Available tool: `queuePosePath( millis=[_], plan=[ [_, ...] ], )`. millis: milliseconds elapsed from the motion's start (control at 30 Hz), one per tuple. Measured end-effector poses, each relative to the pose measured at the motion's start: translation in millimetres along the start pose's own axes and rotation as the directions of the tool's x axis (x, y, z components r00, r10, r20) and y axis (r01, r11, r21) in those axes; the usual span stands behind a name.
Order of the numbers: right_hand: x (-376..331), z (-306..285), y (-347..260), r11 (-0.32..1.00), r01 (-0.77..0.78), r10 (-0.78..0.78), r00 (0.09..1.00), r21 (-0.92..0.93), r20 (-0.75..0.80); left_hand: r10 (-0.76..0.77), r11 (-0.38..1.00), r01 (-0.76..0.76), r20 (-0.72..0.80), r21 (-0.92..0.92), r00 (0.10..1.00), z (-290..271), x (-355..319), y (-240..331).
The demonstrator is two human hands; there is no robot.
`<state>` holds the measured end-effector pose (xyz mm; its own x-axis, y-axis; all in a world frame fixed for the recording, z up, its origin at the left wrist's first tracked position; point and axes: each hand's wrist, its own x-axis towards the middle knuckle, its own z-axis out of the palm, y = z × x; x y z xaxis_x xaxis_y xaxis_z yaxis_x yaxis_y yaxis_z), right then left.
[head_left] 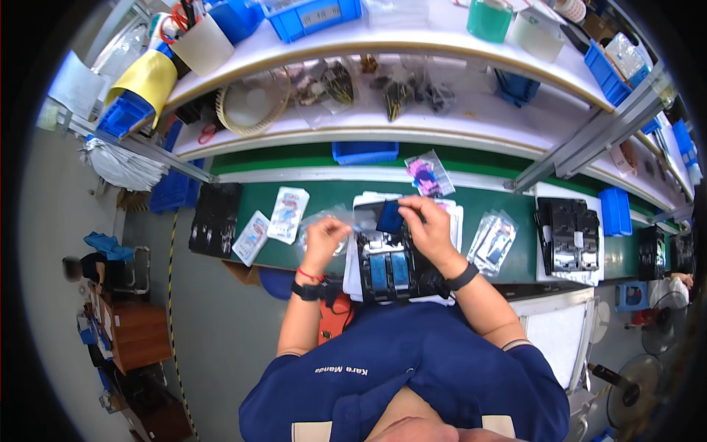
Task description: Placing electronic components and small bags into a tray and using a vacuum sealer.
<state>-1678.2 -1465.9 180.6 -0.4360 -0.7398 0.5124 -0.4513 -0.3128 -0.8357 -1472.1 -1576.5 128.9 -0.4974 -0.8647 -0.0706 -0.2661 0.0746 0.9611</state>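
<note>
Right hand clamped on dark panel; keep fingers off its face. Left hand: can't tell if pinching, too small.

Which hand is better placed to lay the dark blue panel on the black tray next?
Likely the right hand: it pinches the dark blue panel near the far edge of the black tray. The left hand is off to the tray's left; whether it grips anything is unclear.
</note>
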Motion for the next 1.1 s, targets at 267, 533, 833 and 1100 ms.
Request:
queuePosePath(
  millis=[267, 533, 833, 1100],
  plan=[
    [-17.3, -7.8, 12.4, 0.987, -0.135, 0.136, 0.991, 0.092, 0.001, 0.151, 0.987, -0.159, 0.293, 0.002, 0.944, 48.8, -11.0, 20.7],
    [-37.7, -26.8, 18.8, 0.793, -0.283, 0.228, 0.959, 0.539, 0.168, 0.106, 0.859, 0.108, 0.380, -0.501, 0.919, 86.6, -13.7, 12.5],
    [-85.0, -143.8, 137.2, 0.782, -0.617, 0.598, 0.783, -0.092, -0.171, 0.347, 0.862, -0.316, -0.007, 0.396, 0.938, 34.5, 12.1, -70.9],
    [-84.5, -173.4, 157.0, 0.460, -0.441, 0.314, 0.893, -0.771, -0.324, 0.252, 0.666, -0.074, -0.130, 0.742, 0.959, -40.2, 8.0, -123.1]
  ],
)
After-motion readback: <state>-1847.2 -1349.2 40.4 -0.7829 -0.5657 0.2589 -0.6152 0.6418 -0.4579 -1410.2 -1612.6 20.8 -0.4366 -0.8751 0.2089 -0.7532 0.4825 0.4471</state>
